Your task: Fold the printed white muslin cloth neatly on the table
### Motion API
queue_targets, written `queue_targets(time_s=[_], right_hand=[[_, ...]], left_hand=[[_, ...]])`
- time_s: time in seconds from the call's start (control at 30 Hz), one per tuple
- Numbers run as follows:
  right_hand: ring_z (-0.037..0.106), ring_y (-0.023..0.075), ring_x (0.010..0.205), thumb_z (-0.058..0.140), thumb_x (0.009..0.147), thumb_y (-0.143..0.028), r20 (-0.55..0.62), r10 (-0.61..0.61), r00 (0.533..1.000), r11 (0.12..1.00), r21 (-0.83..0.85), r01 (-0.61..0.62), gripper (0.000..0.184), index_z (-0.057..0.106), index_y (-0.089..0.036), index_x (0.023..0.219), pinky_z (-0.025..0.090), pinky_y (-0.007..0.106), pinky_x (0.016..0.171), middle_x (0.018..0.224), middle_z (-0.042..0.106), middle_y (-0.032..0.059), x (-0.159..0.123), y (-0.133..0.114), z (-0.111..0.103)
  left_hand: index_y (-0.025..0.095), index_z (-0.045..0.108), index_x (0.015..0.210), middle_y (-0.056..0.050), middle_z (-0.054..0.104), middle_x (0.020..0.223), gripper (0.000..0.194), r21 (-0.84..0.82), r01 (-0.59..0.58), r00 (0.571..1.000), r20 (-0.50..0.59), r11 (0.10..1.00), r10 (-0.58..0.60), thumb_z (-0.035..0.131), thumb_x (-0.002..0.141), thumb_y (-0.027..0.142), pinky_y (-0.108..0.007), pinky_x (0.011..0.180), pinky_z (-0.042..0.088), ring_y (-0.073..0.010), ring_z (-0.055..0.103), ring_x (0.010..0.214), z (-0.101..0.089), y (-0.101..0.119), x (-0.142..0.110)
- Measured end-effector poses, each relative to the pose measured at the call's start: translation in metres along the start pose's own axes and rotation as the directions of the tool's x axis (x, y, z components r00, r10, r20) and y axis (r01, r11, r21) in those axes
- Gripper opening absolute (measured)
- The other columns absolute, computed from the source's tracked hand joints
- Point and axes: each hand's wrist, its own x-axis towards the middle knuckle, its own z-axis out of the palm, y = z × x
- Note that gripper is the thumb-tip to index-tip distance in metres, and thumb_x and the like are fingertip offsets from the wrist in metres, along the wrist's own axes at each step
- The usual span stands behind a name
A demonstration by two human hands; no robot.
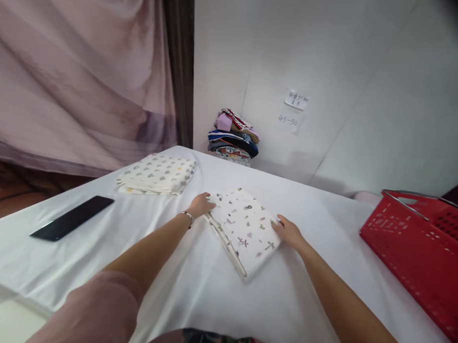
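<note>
A white cloth (245,224) with small printed figures, folded into a rectangle of several layers, lies at a slant in front of me. My left hand (201,205) grips its upper left edge, thumb on top and the other fingers partly hidden. At the right edge, my right hand (288,232) holds the same cloth between thumb and fingers. Another folded white cloth (161,170), printed with grey shapes, rests to the far left of my left hand, apart from it.
The table has a white cover (153,299). A black phone (72,218) lies at left. On the right stands a red plastic basket (417,248) with a metal handle. Behind the table's far edge is a pile of folded fabrics (235,136) against the wall. A pink curtain (74,76) hangs at left.
</note>
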Motion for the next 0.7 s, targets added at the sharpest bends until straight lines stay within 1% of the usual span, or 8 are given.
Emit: queue_targets(time_s=[0.1, 0.2, 0.23, 0.33, 0.43, 0.5, 0.6, 0.7], right_hand=[[0.051, 0.0229, 0.113, 0.051, 0.076, -0.038, -0.005, -0.051, 0.999, 0.999, 0.016, 0.052, 0.057, 0.045, -0.017, 0.129, 0.039, 0.033, 0.094, 0.127, 0.053, 0.0078, -0.011, 0.000, 0.010], [0.053, 0.0228, 0.110, 0.048, 0.078, -0.041, -0.019, -0.125, 0.992, 0.987, 0.096, 0.126, 0.054, 0.046, -0.020, 0.128, 0.041, 0.033, 0.091, 0.122, 0.056, 0.0049, -0.041, 0.001, 0.020], [0.053, 0.0230, 0.109, 0.046, 0.079, -0.042, -0.018, -0.154, 0.988, 0.981, 0.113, 0.155, 0.053, 0.045, -0.022, 0.128, 0.042, 0.034, 0.090, 0.122, 0.057, 0.0041, -0.052, 0.001, 0.023], [0.053, 0.0247, 0.109, 0.043, 0.080, -0.045, -0.074, -0.138, 0.988, 0.984, 0.103, 0.145, 0.052, 0.046, -0.025, 0.128, 0.044, 0.036, 0.088, 0.124, 0.055, 0.0037, -0.075, -0.003, 0.028], [0.055, 0.0250, 0.105, 0.042, 0.080, -0.047, -0.096, -0.093, 0.991, 0.992, 0.075, 0.101, 0.052, 0.045, -0.026, 0.128, 0.044, 0.036, 0.085, 0.123, 0.055, 0.0038, -0.082, -0.006, 0.030], [0.056, 0.0248, 0.102, 0.041, 0.080, -0.049, -0.095, -0.077, 0.992, 0.996, 0.042, 0.082, 0.053, 0.044, -0.026, 0.128, 0.045, 0.036, 0.084, 0.122, 0.056, 0.0041, -0.081, -0.006, 0.031], [0.055, 0.0241, 0.103, 0.037, 0.082, -0.050, -0.096, -0.096, 0.991, 0.995, -0.045, 0.092, 0.053, 0.042, -0.026, 0.128, 0.044, 0.035, 0.084, 0.122, 0.055, 0.0043, -0.078, -0.004, 0.032], [0.053, 0.0260, 0.104, 0.034, 0.084, -0.046, -0.108, -0.153, 0.982, 0.968, -0.218, 0.126, 0.050, 0.043, -0.022, 0.127, 0.044, 0.036, 0.082, 0.116, 0.057, 0.0080, -0.076, -0.006, 0.029]], left_hand=[[0.015, 0.057, 0.110, -0.012, 0.063, 0.107, 0.052, -0.015, -0.047, 0.999, 0.009, 0.999, 0.047, 0.069, 0.060, 0.019, -0.031, 0.083, 0.045, -0.0256, 0.059, 0.099, -0.001, 0.006, 0.014], [0.016, 0.054, 0.116, -0.011, 0.060, 0.115, 0.057, -0.065, -0.073, 0.997, 0.015, 0.995, 0.074, 0.069, 0.061, 0.018, -0.029, 0.086, 0.044, -0.0234, 0.057, 0.102, 0.003, 0.008, 0.026], [0.016, 0.052, 0.118, -0.011, 0.059, 0.116, 0.059, -0.087, -0.065, 0.998, 0.019, 0.994, 0.067, 0.069, 0.062, 0.020, -0.029, 0.086, 0.044, -0.0230, 0.057, 0.102, 0.006, 0.008, 0.029], [0.013, 0.041, 0.127, -0.015, 0.054, 0.122, 0.067, -0.159, -0.009, 1.000, 0.005, 0.987, 0.010, 0.067, 0.068, 0.030, -0.030, 0.088, 0.043, -0.0235, 0.054, 0.107, 0.014, 0.005, 0.027], [0.011, 0.031, 0.133, -0.018, 0.045, 0.130, 0.070, -0.274, 0.058, 0.997, -0.033, 0.960, -0.070, 0.057, 0.077, 0.043, -0.028, 0.087, 0.043, -0.0222, 0.050, 0.113, 0.017, 0.001, 0.014], [0.012, 0.030, 0.133, -0.019, 0.042, 0.133, 0.068, -0.422, 0.122, 0.990, -0.016, 0.898, -0.142, 0.056, 0.078, 0.043, -0.026, 0.081, 0.046, -0.0214, 0.052, 0.110, 0.016, -0.004, -0.001], [0.015, 0.030, 0.132, -0.019, 0.043, 0.131, 0.070, -0.641, 0.234, 0.971, 0.116, 0.731, -0.210, 0.064, 0.074, 0.036, -0.025, 0.071, 0.051, -0.0206, 0.058, 0.101, 0.015, -0.012, -0.032], [0.013, 0.029, 0.133, -0.018, 0.051, 0.122, 0.074, -0.726, 0.262, 0.965, 0.210, 0.636, -0.158, 0.067, 0.071, 0.031, -0.026, 0.067, 0.053, -0.0192, 0.061, 0.093, 0.018, -0.018, -0.061]])
